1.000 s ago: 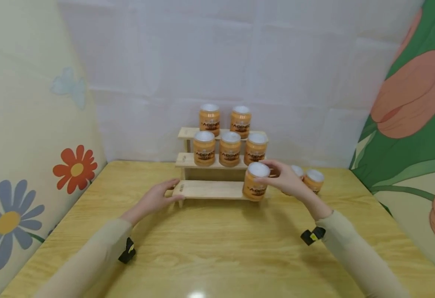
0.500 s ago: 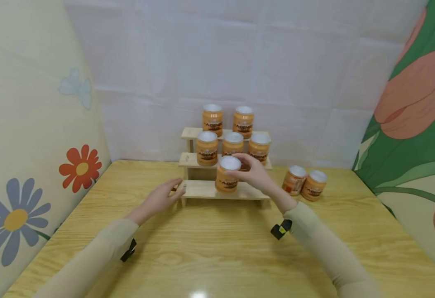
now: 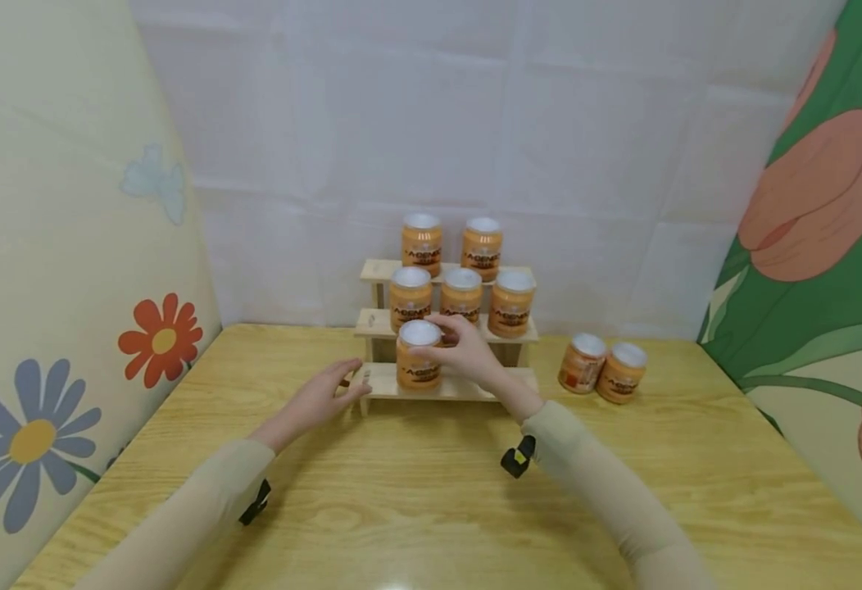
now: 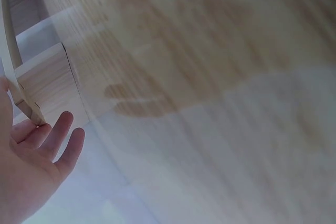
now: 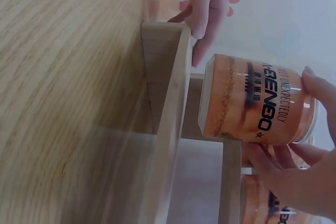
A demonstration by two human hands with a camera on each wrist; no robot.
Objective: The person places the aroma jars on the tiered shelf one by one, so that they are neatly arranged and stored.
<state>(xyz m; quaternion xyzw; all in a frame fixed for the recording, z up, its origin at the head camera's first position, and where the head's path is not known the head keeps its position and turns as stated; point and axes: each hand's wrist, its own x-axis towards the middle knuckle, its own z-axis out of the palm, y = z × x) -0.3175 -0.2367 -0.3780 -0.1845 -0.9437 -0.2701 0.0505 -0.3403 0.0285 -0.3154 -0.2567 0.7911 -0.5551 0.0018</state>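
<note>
My right hand (image 3: 462, 352) grips an orange-labelled jar (image 3: 418, 367) near its pale lid, thumb on one side and fingers on the other. The jar is upright over the left part of the lowest step of a wooden three-step display stand (image 3: 475, 390). In the right wrist view, a narrow gap shows between the base of the jar (image 5: 247, 98) and the board (image 5: 176, 103). My left hand (image 3: 322, 395) holds the left end of that lowest step, thumb at the front edge. In the left wrist view, the outer fingers (image 4: 71, 148) stick out past the board end.
Three matching jars (image 3: 510, 305) stand on the middle step and two more (image 3: 482, 248) on the top step. Another two jars (image 3: 582, 363) stand close together on the table (image 3: 401, 492), right of the stand. A white cloth (image 3: 342, 123) hangs behind.
My right hand has carried the jar leftward along the lowest step, from its right end to its left part. My left hand stays at the left end of the stand.
</note>
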